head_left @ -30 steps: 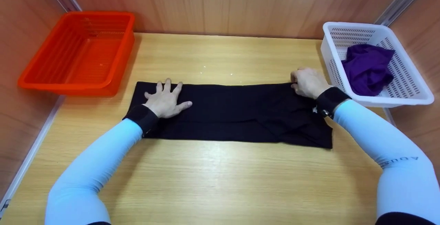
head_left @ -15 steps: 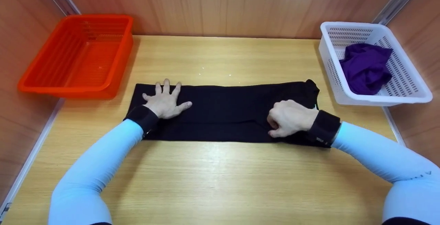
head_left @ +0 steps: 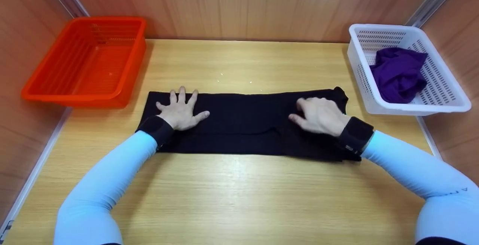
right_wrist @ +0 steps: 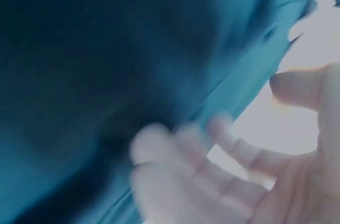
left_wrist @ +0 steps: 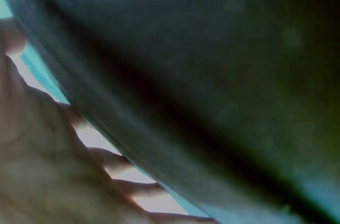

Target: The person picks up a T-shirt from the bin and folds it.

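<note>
A black folded garment (head_left: 239, 112) lies in a long flat strip across the table in the head view. My left hand (head_left: 179, 113) rests spread on its left part, fingertips at the far edge. My right hand (head_left: 322, 115) is over the right part, its fingers loosely bent and its thumb apart from them. In the right wrist view the fingers (right_wrist: 175, 152) show blurred beside the cloth (right_wrist: 106, 49), with nothing pinched between them. Rumpled fabric pokes out at the far right corner. The left wrist view is mostly filled by dark cloth (left_wrist: 175, 75), the palm at its left edge.
An orange basket (head_left: 71, 97) stands at the back left. At the back right is a white basket (head_left: 415, 109) with a crumpled purple cloth (head_left: 399, 74) in it. Wooden panels (head_left: 243, 7) wall the table (head_left: 232, 196) at the back and sides.
My right hand has left the garment's far right corner, come nearer, then shifted slightly away again. The garment's right end now lies drawn inward and smoother. My left hand has stayed in place.
</note>
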Demonstrator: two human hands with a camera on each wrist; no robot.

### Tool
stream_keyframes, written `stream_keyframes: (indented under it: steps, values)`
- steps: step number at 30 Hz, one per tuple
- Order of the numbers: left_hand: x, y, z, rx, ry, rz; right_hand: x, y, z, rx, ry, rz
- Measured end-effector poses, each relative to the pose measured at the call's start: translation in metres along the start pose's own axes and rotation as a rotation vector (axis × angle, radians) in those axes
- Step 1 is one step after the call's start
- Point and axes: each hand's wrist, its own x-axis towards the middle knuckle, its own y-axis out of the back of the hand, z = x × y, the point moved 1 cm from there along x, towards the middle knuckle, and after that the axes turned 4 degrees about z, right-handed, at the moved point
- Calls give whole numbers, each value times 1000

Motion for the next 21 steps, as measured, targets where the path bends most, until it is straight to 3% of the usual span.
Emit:
stream_keyframes:
  steps: [4,9,14,16,18,21]
  values:
    - [0,-1,2,0,7,-21,6,0,20,-56,-192,-120]
    - [3,-4,2,23,23,-55,13,0,36,-90,-256,-199]
    - [4,-3,3,38,28,-50,27,14,65,-76,-307,-189]
    - [3,-3,4,41,26,-48,34,26,80,-87,-311,-131]
    - [1,-3,4,39,22,-45,41,39,96,-112,-289,-68]
    - [-1,-1,3,37,21,-42,53,57,114,-126,-195,-17]
